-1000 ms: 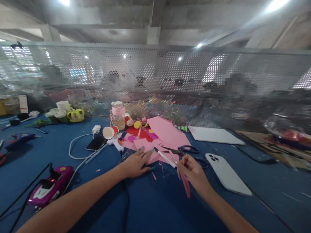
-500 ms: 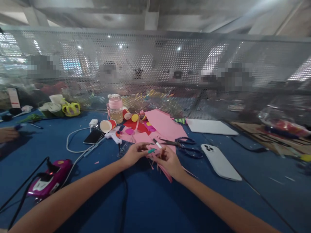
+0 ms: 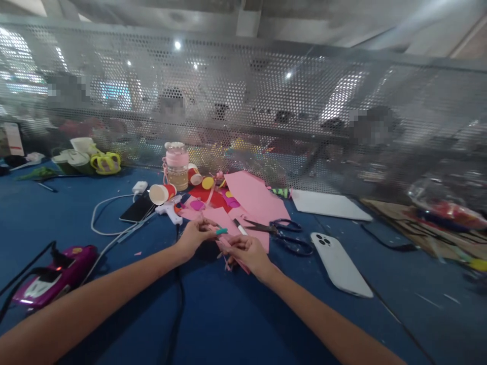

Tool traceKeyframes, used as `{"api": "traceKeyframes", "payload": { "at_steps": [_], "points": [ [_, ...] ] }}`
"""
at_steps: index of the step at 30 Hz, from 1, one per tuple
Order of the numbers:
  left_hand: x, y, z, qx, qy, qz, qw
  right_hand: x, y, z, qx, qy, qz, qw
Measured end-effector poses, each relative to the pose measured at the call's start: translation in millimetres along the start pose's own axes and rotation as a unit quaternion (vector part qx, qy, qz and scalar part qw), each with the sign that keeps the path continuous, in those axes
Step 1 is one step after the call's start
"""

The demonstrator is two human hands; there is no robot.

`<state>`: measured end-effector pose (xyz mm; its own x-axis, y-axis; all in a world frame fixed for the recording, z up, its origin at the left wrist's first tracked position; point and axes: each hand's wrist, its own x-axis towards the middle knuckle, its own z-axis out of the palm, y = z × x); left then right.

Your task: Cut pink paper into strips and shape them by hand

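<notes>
On the far left of the blue felt-like table [image 3: 53, 213], a glossy magenta glue gun [image 3: 49, 274] lies on its side with black cords trailing off. Farther back, a white cable [image 3: 99, 215] loops beside a flat black phone [image 3: 133, 213], a tipped paper cup [image 3: 160, 193] and a pink-lidded jar [image 3: 177, 166] standing upright.

At centre, your left hand [image 3: 192, 238] and right hand [image 3: 247, 252] meet just above the table, fingertips of both pinched on thin pink paper strips [image 3: 232, 253] that hang limp between and below them. The strips sit just in front of the matte pink sheets [image 3: 256, 200], which spread toward the perforated metal screen [image 3: 266, 101]. A white marker [image 3: 240, 227] lies on the sheets just behind your right hand.

To the right, dark-handled scissors [image 3: 283, 233] rest partly on the pink paper, blades closed. Beyond them lies a smooth white phone [image 3: 338, 263], face down, and a flat white board [image 3: 329, 204] near the screen.
</notes>
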<state>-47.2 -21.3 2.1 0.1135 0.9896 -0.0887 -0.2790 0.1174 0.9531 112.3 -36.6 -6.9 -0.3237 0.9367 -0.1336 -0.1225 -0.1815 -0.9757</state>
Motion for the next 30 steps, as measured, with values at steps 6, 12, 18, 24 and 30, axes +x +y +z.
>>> {"api": "traceKeyframes", "payload": {
  "at_steps": [6, 12, 18, 24, 30],
  "points": [
    [1.7, -0.8, -1.6, 0.028, 0.005, 0.029, 0.999, 2.2, -2.0, -4.0, 0.033, 0.008, -0.02, 0.999],
    [-0.5, 1.4, -0.2, 0.049, -0.022, 0.031, 0.998, 1.9, -2.1, -2.0, -0.024, -0.019, -0.035, 0.999],
    [-0.3, 2.7, 1.8, 0.034, 0.006, 0.027, 0.999, 0.1, -0.4, -1.8, -0.042, 0.0, -0.036, 0.998],
    [3.0, -1.7, -0.6, 0.053, 0.043, 0.047, 0.997, 0.2, -2.6, -3.4, -0.032, -0.026, -0.025, 0.999],
    [3.0, -3.2, -0.1, 0.063, 0.038, 0.058, 0.996, 1.1, 0.2, -5.8, 0.015, -0.011, -0.033, 0.999]
  ]
}}
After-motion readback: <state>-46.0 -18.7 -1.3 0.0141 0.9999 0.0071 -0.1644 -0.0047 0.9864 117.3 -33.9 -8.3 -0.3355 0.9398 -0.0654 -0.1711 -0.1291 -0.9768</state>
